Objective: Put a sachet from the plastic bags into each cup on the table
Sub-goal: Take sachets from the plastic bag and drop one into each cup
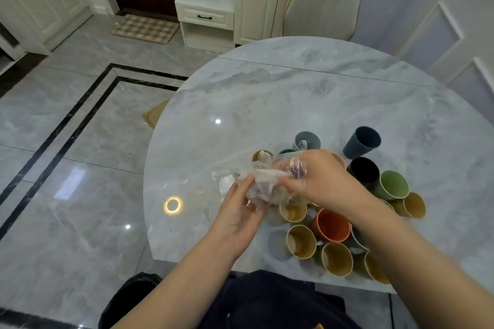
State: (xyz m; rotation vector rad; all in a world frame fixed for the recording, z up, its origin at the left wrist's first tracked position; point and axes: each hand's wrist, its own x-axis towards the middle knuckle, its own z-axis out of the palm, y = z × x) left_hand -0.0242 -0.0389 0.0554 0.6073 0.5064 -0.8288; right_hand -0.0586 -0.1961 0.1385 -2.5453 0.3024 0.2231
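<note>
While both forearms reach forward over the round marble table (pixel 267 93), the left hand (pixel 238 215) and right hand (pixel 318 181) pinch a crinkled clear plastic bag (pixel 263 181) above the coloured cups (pixel 332 224).

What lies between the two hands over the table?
In the head view, a clear plastic bag of sachets spans the left hand and right hand; both grip it.

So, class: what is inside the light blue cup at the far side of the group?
A pale sachet leans against the inner wall of the light blue cup. The cup's bottom is hidden by its own near wall, so anything lower down cannot be seen.
</note>
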